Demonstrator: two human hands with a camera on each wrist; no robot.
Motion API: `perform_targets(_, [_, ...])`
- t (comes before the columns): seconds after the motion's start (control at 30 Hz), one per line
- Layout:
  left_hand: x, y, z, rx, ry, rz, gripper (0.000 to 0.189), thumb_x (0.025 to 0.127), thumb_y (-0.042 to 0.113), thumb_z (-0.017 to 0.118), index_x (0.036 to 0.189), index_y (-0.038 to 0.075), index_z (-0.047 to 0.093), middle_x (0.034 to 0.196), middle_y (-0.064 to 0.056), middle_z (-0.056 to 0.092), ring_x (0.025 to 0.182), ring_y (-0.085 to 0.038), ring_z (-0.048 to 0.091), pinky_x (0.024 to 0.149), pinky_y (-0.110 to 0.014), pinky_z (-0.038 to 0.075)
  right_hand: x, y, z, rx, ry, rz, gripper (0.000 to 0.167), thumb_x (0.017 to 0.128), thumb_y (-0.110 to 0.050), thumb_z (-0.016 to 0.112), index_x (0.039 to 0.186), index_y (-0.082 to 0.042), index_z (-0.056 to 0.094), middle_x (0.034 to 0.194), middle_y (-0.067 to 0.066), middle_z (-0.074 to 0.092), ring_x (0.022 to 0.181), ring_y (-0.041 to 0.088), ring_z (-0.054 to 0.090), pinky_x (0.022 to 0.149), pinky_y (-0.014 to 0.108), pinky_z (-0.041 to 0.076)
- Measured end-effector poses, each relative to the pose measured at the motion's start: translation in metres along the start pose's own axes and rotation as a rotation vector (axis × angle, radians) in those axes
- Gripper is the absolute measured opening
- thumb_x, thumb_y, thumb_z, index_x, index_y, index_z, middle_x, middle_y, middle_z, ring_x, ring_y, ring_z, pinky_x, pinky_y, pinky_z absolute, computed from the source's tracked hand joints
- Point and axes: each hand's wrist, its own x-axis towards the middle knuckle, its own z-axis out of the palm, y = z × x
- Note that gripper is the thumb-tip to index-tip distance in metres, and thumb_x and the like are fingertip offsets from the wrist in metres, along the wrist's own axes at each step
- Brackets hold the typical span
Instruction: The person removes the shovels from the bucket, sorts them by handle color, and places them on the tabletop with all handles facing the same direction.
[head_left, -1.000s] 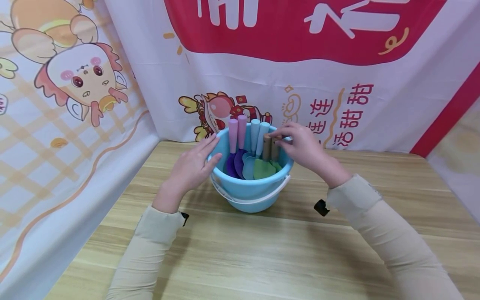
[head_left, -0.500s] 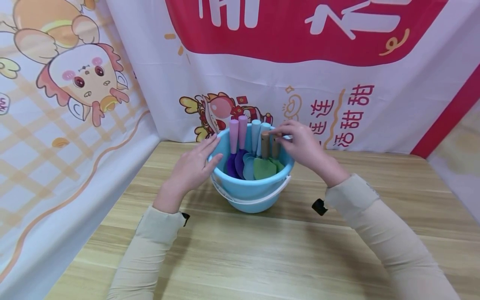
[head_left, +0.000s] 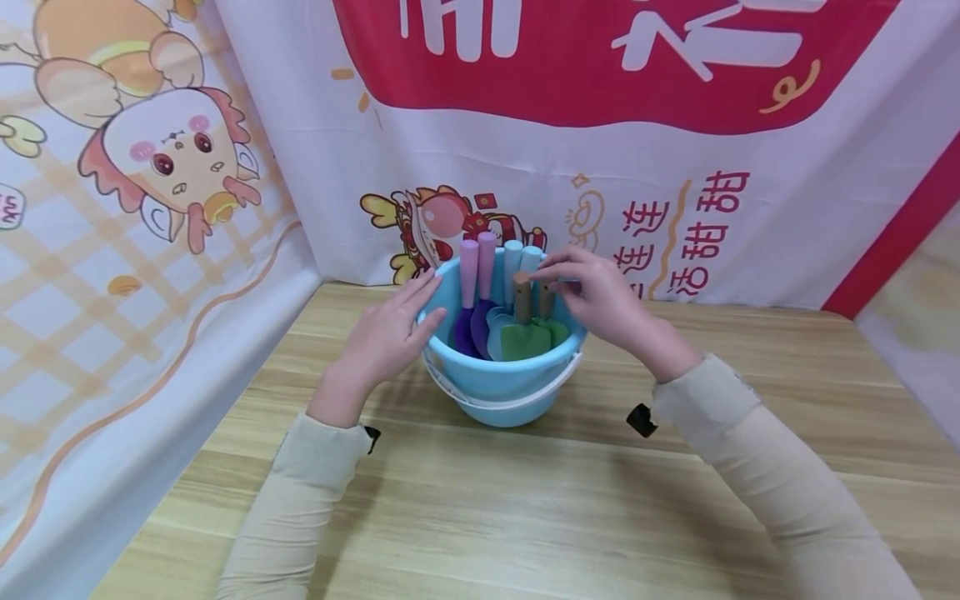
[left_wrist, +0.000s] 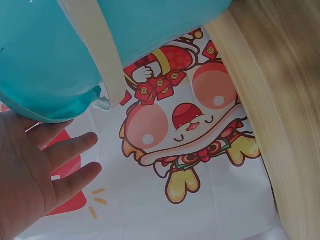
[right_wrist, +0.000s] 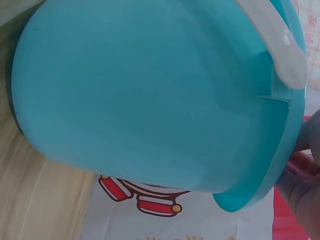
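A light blue bucket point(head_left: 506, 387) with a white handle stands on the table. Inside it are purple shovels point(head_left: 481, 329) with pink handles, light blue shovels point(head_left: 513, 271) and green shovels point(head_left: 527, 340) with brown handles. My left hand point(head_left: 382, 333) rests on the bucket's left rim, its fingers extended along the outside. In the left wrist view its fingers spread beside the rim. At the right side of the rim, my right hand point(head_left: 588, 292) holds a green shovel by the top of its brown handle, with thumb and fingertips among both brown handles. The rim hides part of this hand in the right wrist view.
The wooden table point(head_left: 480, 517) extends in front of the bucket and to both sides. A printed white and red cloth point(head_left: 585, 117) hangs close behind the bucket, and another printed cloth point(head_left: 150, 275) hangs along the left edge.
The front green shovel's brown handle has shifted left and away from the rear one, and its blade has moved left over the light blue shovel. The left hand stays on the rim.
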Motion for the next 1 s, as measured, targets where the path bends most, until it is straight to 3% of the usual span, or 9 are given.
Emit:
perform_targets(0.13, [0.0006, 0.0006, 0.0001, -0.004, 0.002, -0.001, 0.068, 0.109, 0.055, 0.031, 0.163, 0.014, 0.029, 0.169, -0.006, 0.022, 0.155, -0.031, 0.020, 0.119, -0.059, 0.027, -0.0017, -0.0020, -0.0015, -0.010, 0.014, -0.042, 0.027, 0.093, 0.014, 0.064, 0.113, 0.001, 0.077, 0.120, 0.016, 0.066, 0.108, 0.033, 0.065, 0.090, 0.047, 0.058])
perform_targets(0.43, [0.0010, 0.0003, 0.0005, -0.013, -0.001, -0.007, 0.069, 0.109, 0.056, 0.030, 0.163, 0.015, 0.028, 0.170, -0.005, 0.021, 0.154, -0.031, 0.021, 0.119, -0.058, 0.027, -0.0028, -0.0018, 0.0015, 0.059, 0.006, 0.063, 0.027, 0.093, 0.007, 0.071, 0.118, -0.001, 0.075, 0.110, 0.012, 0.067, 0.103, 0.026, 0.067, 0.088, 0.040, 0.060])
perform_targets(0.7, [0.0017, -0.0003, 0.0009, -0.019, -0.001, -0.004, 0.069, 0.109, 0.056, 0.030, 0.163, 0.015, 0.028, 0.170, -0.004, 0.020, 0.155, -0.030, 0.020, 0.119, -0.059, 0.027, -0.0011, -0.0036, 0.0013, 0.046, -0.033, 0.107, 0.027, 0.096, 0.006, 0.067, 0.119, -0.002, 0.075, 0.117, 0.013, 0.066, 0.111, 0.030, 0.064, 0.093, 0.045, 0.058])
perform_targets(1.0, [0.0024, -0.0008, 0.0017, -0.027, 0.002, -0.003, 0.068, 0.109, 0.055, 0.031, 0.163, 0.014, 0.029, 0.170, -0.005, 0.021, 0.154, -0.031, 0.023, 0.119, -0.059, 0.028, 0.0005, -0.0092, -0.0014, 0.061, 0.013, 0.083, 0.024, 0.093, 0.004, 0.071, 0.117, 0.002, 0.075, 0.113, 0.013, 0.066, 0.108, 0.028, 0.067, 0.090, 0.044, 0.058])
